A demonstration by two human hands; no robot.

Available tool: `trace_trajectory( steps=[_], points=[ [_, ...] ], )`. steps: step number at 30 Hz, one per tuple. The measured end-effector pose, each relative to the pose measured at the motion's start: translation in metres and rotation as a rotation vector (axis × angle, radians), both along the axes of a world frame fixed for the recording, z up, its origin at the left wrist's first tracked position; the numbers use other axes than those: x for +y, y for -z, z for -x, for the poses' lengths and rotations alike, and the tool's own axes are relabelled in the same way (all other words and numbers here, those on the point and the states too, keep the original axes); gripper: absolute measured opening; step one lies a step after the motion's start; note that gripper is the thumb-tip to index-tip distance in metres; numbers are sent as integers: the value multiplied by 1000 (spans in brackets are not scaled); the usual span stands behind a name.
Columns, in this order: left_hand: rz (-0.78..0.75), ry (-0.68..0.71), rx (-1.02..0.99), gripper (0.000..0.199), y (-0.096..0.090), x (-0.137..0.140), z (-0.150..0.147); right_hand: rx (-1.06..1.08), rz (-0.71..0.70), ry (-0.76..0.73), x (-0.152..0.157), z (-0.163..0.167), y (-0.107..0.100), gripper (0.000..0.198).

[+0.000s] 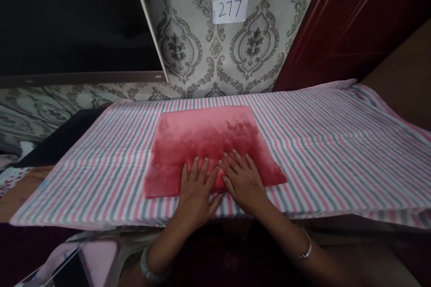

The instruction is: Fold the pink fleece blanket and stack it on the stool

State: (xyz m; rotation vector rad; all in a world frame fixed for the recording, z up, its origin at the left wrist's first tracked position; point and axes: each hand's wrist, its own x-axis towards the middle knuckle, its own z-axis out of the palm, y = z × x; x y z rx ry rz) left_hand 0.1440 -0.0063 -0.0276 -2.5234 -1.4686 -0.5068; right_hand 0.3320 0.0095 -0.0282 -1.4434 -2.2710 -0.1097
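A folded pinkish-red cloth (202, 132) with a soft, velvety surface lies flat in front of me. Both palms face down on its near part. My left hand (197, 188) has its fingers spread over the near middle edge, thumb toward the right. Just beside it, my right hand (244, 181) rests with fingers apart, pointing forward and left. Neither hand grips the cloth. Darker smudged patches mark the pile, and its near right corner sticks out to the side.
Under the folded cloth is a striped sheet (111, 161) in pink, grey and white, covering the table. Behind stand a patterned wall with a paper (230, 8) marked 277, a dark television (74, 22) at left and a dark red wooden panel (323, 31) at right.
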Motion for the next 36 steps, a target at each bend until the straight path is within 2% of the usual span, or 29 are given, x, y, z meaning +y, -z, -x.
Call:
trace_trajectory(
  steps=[9, 15, 17, 20, 23, 25, 27, 30, 33, 36],
  points=[
    [-41, 4, -12, 63, -3, 2, 1, 32, 12, -2, -2, 1, -3, 46],
    [-53, 44, 2, 67, -4, 2, 10, 31, 104, -66, 4, -18, -31, 42],
    [-2, 92, 25, 68, -14, 6, 18, 33, 84, -33, 12, -25, -44, 43],
    [115, 123, 45, 60, -41, 25, 30, 19, 52, 30, 37, -30, -63, 47],
    [171, -32, 74, 58, -72, 60, 39, 8, 106, 115, 73, -25, -80, 53],
    [205, -143, 105, 63, -83, 85, 43, 5, 179, 160, 98, -18, -87, 57],
    [235, -249, 144, 66, -83, 105, 48, -4, 216, 177, 118, -10, -87, 59],
    [229, -380, 189, 65, -67, 117, 54, -26, 228, 179, 132, -1, -70, 61],
    [151, -398, 194, 62, -49, 116, 58, -6, 187, 175, 132, 5, -47, 59],
    [100, -389, 181, 60, -41, 115, 61, 53, 130, 153, 133, 3, -36, 56]
  ],
)
